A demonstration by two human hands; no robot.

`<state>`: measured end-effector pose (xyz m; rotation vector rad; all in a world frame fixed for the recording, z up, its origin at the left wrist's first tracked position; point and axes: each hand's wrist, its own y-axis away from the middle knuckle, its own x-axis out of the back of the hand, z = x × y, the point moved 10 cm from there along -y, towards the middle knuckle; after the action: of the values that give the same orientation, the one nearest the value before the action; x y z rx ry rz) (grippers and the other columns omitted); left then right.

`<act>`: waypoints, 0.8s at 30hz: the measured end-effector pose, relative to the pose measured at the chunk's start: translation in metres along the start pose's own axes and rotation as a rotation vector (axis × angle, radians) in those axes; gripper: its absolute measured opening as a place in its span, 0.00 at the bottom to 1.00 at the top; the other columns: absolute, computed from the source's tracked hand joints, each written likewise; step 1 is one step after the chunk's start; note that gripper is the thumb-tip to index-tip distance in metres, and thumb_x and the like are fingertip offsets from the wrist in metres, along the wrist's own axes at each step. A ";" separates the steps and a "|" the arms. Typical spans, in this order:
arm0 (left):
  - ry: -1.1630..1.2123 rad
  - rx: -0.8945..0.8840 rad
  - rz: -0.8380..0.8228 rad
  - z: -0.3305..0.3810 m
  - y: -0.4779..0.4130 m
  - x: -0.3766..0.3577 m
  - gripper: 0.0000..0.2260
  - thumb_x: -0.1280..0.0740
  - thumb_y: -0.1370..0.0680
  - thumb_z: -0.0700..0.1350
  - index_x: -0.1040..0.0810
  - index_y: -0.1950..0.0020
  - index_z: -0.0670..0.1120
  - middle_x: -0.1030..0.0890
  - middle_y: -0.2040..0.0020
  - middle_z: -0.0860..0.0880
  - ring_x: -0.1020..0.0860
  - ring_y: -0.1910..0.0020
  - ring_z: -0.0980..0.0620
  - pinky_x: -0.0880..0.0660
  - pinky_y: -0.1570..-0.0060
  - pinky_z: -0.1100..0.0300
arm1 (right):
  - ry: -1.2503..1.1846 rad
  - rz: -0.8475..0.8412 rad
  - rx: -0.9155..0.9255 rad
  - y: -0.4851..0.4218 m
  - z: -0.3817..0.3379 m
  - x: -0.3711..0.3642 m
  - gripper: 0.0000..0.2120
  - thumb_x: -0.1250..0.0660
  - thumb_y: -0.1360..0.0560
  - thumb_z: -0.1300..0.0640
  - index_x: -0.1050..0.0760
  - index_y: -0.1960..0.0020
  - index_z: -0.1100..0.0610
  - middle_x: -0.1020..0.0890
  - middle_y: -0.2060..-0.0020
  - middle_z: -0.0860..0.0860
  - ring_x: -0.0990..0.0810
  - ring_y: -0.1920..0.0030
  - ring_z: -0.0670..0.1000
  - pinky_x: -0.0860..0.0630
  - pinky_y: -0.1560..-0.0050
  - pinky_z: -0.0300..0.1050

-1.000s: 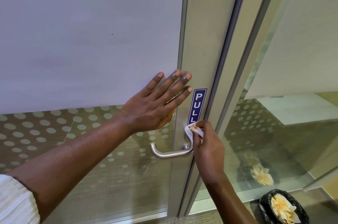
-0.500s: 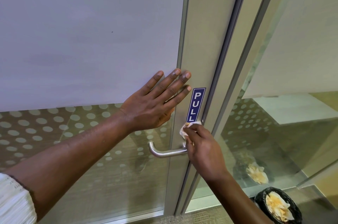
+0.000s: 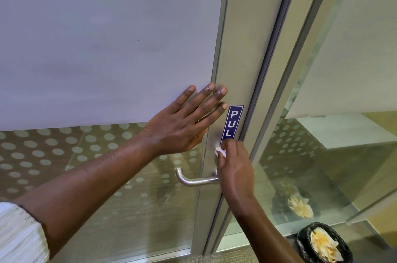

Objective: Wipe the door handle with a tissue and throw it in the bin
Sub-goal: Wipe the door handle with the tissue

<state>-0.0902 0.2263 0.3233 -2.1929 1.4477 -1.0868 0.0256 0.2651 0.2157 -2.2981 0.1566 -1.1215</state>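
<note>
A silver lever door handle (image 3: 194,180) sticks out to the left from the metal door frame. My right hand (image 3: 235,168) holds a crumpled white tissue (image 3: 220,152) against the frame just above the handle's base, below a blue PULL sign (image 3: 232,123). The hand hides the handle's base and the sign's last letter. My left hand (image 3: 184,125) lies flat with straight fingers on the door's glass and frame, above the handle. A black-lined bin (image 3: 323,243) with crumpled yellowish paper stands on the floor at the bottom right.
The door (image 3: 107,47) has frosted glass above and a dotted pattern below. A fixed glass panel (image 3: 322,133) to the right reflects the bin.
My right hand has slid up with the tissue from the handle's base to the frame below the sign. My left hand stays flat on the door.
</note>
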 end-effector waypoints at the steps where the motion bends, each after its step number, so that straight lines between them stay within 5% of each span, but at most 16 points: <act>1: 0.002 0.000 0.000 0.000 0.000 0.000 0.30 0.40 0.15 0.51 0.42 0.15 0.42 0.43 0.16 0.39 0.44 0.17 0.38 0.49 0.19 0.40 | -0.014 0.015 0.012 0.000 -0.001 0.002 0.12 0.40 0.21 0.52 0.25 0.43 0.59 0.22 0.46 0.55 0.22 0.46 0.56 0.18 0.55 0.51; 5: 0.006 0.003 0.005 -0.001 0.000 -0.001 0.30 0.40 0.15 0.50 0.41 0.16 0.42 0.43 0.16 0.38 0.44 0.17 0.38 0.47 0.19 0.40 | -0.011 0.045 0.107 0.007 0.002 0.004 0.15 0.41 0.18 0.52 0.21 0.41 0.60 0.20 0.46 0.55 0.21 0.43 0.55 0.18 0.47 0.51; 9: -0.010 -0.003 0.010 0.000 0.001 -0.001 0.30 0.41 0.16 0.50 0.42 0.15 0.42 0.42 0.16 0.38 0.44 0.17 0.38 0.49 0.19 0.40 | 0.103 -0.110 0.268 0.021 -0.011 -0.011 0.18 0.41 0.25 0.56 0.20 0.40 0.60 0.22 0.41 0.55 0.25 0.37 0.57 0.24 0.36 0.52; 14: 0.000 -0.002 0.000 0.000 0.001 -0.001 0.30 0.41 0.16 0.50 0.42 0.15 0.41 0.44 0.16 0.38 0.45 0.17 0.38 0.52 0.18 0.41 | 0.202 -0.213 0.424 0.014 -0.011 -0.016 0.15 0.35 0.27 0.58 0.19 0.42 0.57 0.21 0.41 0.51 0.25 0.37 0.55 0.27 0.37 0.51; 19: -0.004 -0.005 -0.004 -0.001 0.000 -0.001 0.29 0.41 0.15 0.50 0.42 0.15 0.41 0.43 0.16 0.38 0.45 0.17 0.38 0.52 0.18 0.41 | 0.101 -0.141 0.326 0.018 -0.004 -0.007 0.18 0.27 0.28 0.64 0.20 0.38 0.59 0.21 0.39 0.54 0.24 0.35 0.57 0.22 0.38 0.51; 24: -0.009 -0.008 -0.007 -0.001 0.001 -0.001 0.30 0.41 0.16 0.49 0.42 0.15 0.41 0.44 0.16 0.38 0.45 0.17 0.38 0.51 0.18 0.41 | -0.065 -0.067 0.046 0.021 0.019 -0.002 0.22 0.33 0.24 0.67 0.23 0.33 0.53 0.24 0.35 0.48 0.23 0.38 0.49 0.28 0.42 0.35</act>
<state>-0.0916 0.2273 0.3228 -2.2069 1.4448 -1.0735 0.0418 0.2568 0.1932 -2.3107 0.0281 -1.0702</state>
